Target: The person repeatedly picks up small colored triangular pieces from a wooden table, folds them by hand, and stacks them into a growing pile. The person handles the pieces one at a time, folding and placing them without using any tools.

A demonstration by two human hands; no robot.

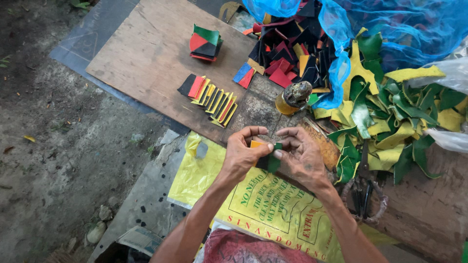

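Observation:
My left hand (243, 155) and my right hand (304, 156) meet over a dark stone slab (253, 109). Between their fingertips they pinch a small stack of cut pieces (269, 157), orange on the left, green and black on the right. Just beyond the hands stands a yellow glue jar (292, 97) with a crusted lid. A fanned row of red, yellow and black pieces (210, 99) lies on a wooden board (146, 53), with a small stack of pieces (204, 43) farther back.
A heap of red, black and yellow cut pieces (287, 53) lies at the back beside blue netting (399, 24). Green and yellow scraps (390, 122) pile up at right. Scissors (363, 185) lie near my right wrist. A yellow printed sack (273, 209) covers my lap. Bare ground (58, 136) is at left.

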